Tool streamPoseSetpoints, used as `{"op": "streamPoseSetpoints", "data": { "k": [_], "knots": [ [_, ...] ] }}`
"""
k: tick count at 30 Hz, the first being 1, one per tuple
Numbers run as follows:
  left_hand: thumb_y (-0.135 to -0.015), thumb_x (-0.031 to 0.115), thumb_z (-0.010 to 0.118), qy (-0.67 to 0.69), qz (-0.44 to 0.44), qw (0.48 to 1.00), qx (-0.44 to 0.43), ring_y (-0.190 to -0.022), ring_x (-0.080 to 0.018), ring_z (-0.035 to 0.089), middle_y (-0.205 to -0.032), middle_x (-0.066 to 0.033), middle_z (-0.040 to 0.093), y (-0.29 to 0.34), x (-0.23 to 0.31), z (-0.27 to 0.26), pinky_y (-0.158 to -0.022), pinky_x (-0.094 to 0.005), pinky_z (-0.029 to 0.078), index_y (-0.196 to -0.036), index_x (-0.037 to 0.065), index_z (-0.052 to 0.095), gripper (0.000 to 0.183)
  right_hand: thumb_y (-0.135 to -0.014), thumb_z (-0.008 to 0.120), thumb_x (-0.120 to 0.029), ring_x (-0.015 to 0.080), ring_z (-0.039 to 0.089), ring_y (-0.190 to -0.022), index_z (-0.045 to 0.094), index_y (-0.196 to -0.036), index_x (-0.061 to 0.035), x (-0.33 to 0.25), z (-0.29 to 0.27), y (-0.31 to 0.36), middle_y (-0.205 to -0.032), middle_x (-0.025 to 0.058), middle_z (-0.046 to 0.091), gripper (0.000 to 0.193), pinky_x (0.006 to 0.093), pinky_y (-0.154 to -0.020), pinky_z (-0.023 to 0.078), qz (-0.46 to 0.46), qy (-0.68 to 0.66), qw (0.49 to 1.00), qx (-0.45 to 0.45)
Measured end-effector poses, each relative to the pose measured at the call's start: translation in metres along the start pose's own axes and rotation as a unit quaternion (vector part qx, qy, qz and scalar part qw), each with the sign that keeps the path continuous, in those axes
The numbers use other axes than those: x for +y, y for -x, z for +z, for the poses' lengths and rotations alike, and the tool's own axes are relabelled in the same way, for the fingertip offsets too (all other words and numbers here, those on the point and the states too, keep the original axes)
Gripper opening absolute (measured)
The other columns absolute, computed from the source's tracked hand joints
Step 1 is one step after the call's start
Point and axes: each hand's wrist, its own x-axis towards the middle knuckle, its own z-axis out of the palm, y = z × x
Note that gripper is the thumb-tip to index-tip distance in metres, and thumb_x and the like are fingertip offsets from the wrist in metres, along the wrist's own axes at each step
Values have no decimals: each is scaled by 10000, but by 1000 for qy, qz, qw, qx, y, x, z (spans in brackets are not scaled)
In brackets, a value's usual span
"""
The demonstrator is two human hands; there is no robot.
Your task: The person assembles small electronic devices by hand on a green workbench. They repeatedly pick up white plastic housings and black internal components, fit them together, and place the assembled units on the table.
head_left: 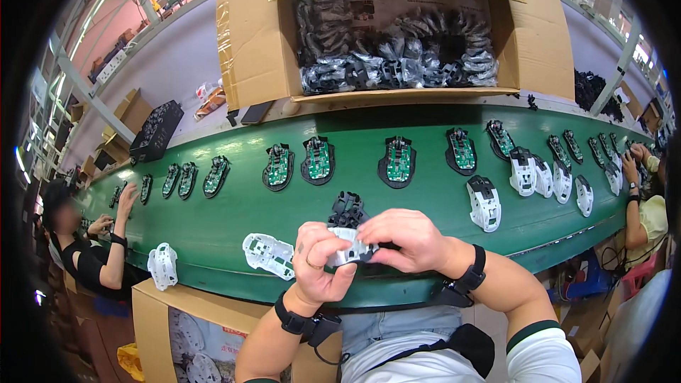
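Note:
Close to the belt's near edge, my left hand (320, 264) is closed around a white plastic mouse shell (342, 248). My right hand (410, 241) pinches the shell's right end, where a dark part shows; the fingers partly cover it. Just beyond my hands lies a small heap of black plastic parts (347, 207). Another white shell (268, 255), full of cutouts, rests on the belt to the left of my left hand. Farther right, a white shell with a black top piece (484, 203) lies by itself.
Mouse bases with green circuit boards (317, 160) line the green belt (425, 202). An open carton (404, 96) of bagged black parts stands behind. More white shells (523, 171) sit at right; one shell (163, 267) is at left, above a carton (152, 323). Co-workers flank both sides.

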Motion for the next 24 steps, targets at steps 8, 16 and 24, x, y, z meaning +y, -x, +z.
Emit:
{"op": "streamPoseSetpoints", "data": {
  "k": [8,16,24],
  "knots": [
    [-774,150,778,-165,-96,979,-75,-1246,-437,532,-1380,-253,533,-6,-8,-5,-1061,-490,431,-1289,36,631,548,-1052,504,-147,140,667,-871,604,-1135,10,38,-41,9,-917,100,700,204,322,-771,543,248,-1,937,246],
    [-780,288,806,-306,-117,931,-162,-1136,-403,589,-1223,-200,622,-11,-11,-17,-999,-512,469,-1164,30,683,479,-842,680,-159,354,632,-834,667,-842,-53,30,-73,-2,-830,130,659,107,457,-744,525,155,391,899,122],
    [-854,484,734,-424,-284,831,-222,-974,-336,655,-994,-160,685,5,-31,-37,-957,-477,462,-1056,15,729,510,-733,864,-269,345,571,-1086,630,-1000,-85,-6,-25,1,-1110,108,592,400,439,-897,518,236,186,917,-261]
  ]
}}
